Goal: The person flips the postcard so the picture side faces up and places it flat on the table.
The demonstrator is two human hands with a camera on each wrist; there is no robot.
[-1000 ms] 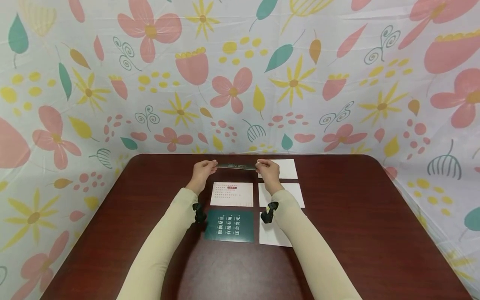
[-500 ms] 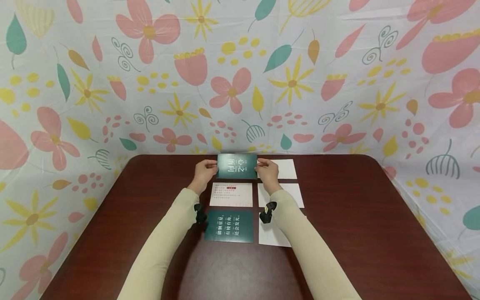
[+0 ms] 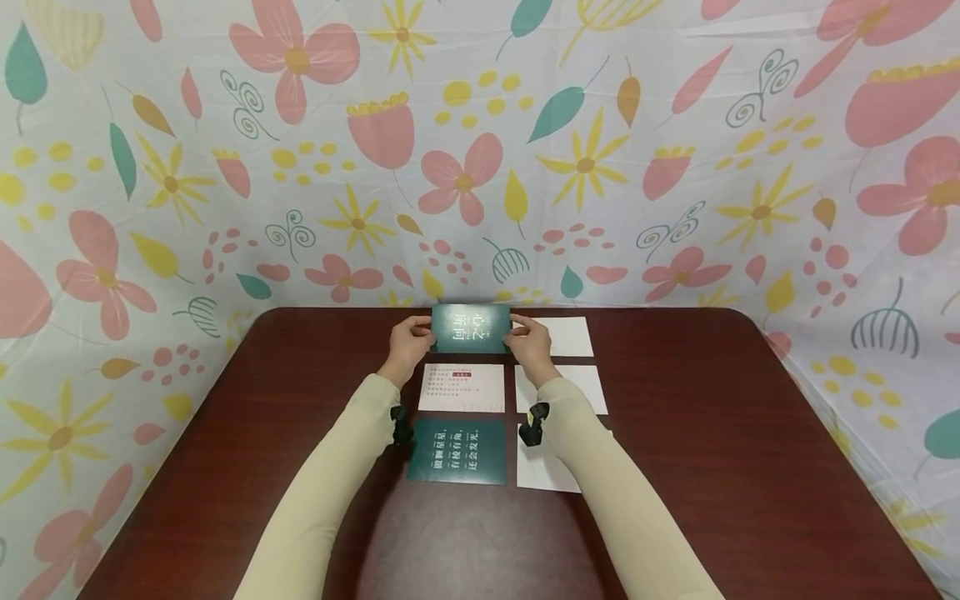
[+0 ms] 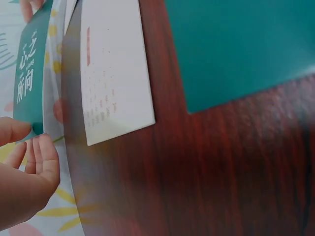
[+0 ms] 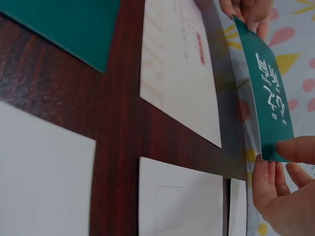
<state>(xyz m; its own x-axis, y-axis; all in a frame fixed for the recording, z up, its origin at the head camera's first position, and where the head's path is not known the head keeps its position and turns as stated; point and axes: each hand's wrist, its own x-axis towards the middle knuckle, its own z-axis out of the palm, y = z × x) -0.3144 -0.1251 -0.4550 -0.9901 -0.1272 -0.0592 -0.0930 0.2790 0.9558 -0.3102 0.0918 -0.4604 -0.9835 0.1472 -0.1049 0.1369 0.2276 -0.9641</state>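
Observation:
A dark green card [image 3: 471,328] with white characters is held up between both hands near the table's far edge, its printed face tilted toward me. My left hand [image 3: 408,343] pinches its left end; thumb and fingers show on the card's corner in the left wrist view. On the right end, my right hand [image 3: 531,345] pinches the other corner, thumb over the printed face in the right wrist view. Below the held card lies a white card [image 3: 462,388] with red and dark print. Nearer still lies another green card [image 3: 458,452] with white characters.
A column of white cards lies to the right: a far card [image 3: 572,337], a middle card [image 3: 581,388] and a near card [image 3: 546,464] partly under the right sleeve. The dark red wooden table [image 3: 690,433] meets a flower-printed cloth [image 3: 480,150] behind.
The held card, seen nearly edge-on a second ago, has tilted so its green printed face shows. It has since shifted slightly up and left with both hands.

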